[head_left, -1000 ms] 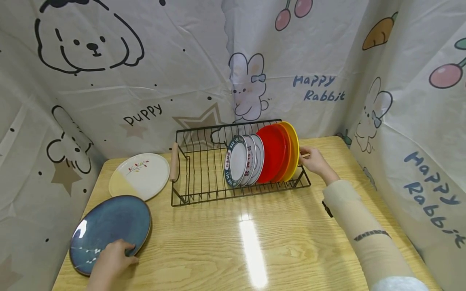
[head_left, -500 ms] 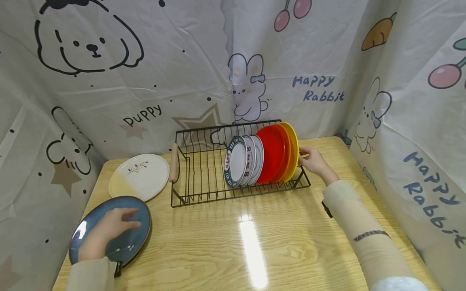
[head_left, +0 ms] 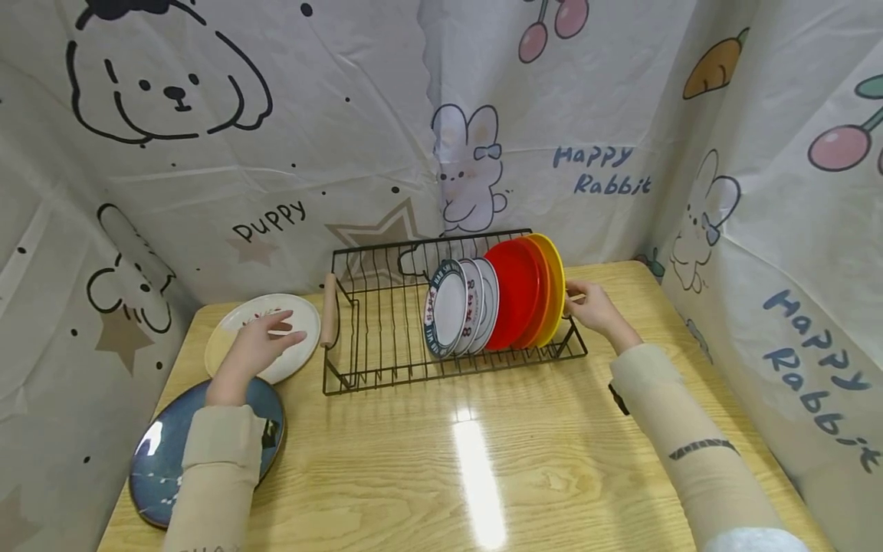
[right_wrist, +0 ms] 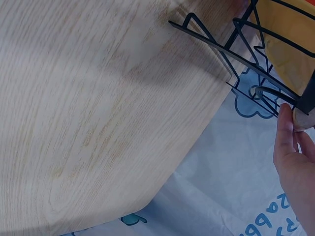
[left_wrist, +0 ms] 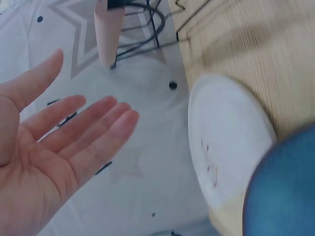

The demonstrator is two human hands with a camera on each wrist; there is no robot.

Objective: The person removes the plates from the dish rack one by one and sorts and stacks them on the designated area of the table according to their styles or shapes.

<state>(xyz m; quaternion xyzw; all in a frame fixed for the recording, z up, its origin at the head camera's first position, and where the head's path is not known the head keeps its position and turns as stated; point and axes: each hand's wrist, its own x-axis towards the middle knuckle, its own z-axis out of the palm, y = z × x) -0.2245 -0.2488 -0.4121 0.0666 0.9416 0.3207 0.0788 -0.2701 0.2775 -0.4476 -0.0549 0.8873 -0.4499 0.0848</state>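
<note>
My left hand [head_left: 255,349] hovers over an oval white and pale yellow plate [head_left: 293,363] with a small leaf sprig; its fingers are spread and hold nothing. In the left wrist view the palm shows, apart from the plate [left_wrist: 229,128]. Below that wrist lies a large blue plate [head_left: 169,452], which the forearm partly covers. My right hand [head_left: 595,308] holds the right end of a black wire dish rack [head_left: 386,376]; in the right wrist view its fingers are curled at the wooden handle [right_wrist: 301,119], mostly cut off by the frame edge.
In the rack's right half stand several plates: white ones with patterned rims [head_left: 448,307], a red plate [head_left: 512,295], an orange one and a yellow plate [head_left: 555,287]. A wooden handle [head_left: 329,310] is on the rack's left end. Printed cloth [head_left: 372,153] hangs around the wooden table [head_left: 386,475].
My left hand has let go of the blue plate's edge and moved up and away over it to the white plate. The right hand stays at the rack.
</note>
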